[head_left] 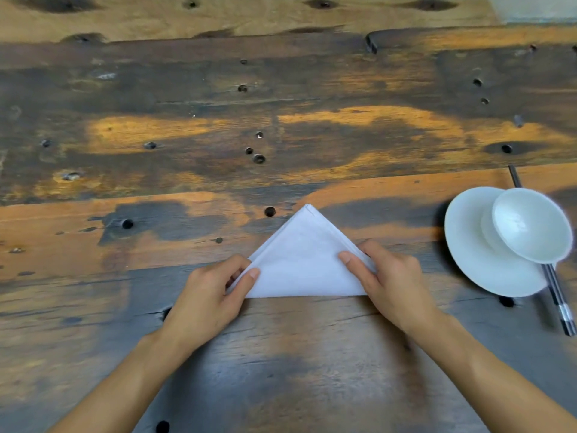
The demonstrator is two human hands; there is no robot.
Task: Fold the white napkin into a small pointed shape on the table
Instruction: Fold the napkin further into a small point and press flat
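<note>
The white napkin (301, 260) lies on the wooden table (218, 135) folded into a triangle, its point away from me and its long folded edge toward me. My left hand (212, 292) pinches the napkin's left corner between thumb and fingers. My right hand (387, 276) pinches the right corner, thumb on top and fingers curled under the edge. Both corners are partly hidden by my fingers.
A white plate (474, 257) sits at the right with a white bowl (530, 226) tilted on it. Dark chopsticks (559, 298) run under the plate toward the near right. The worn tabletop has several small holes.
</note>
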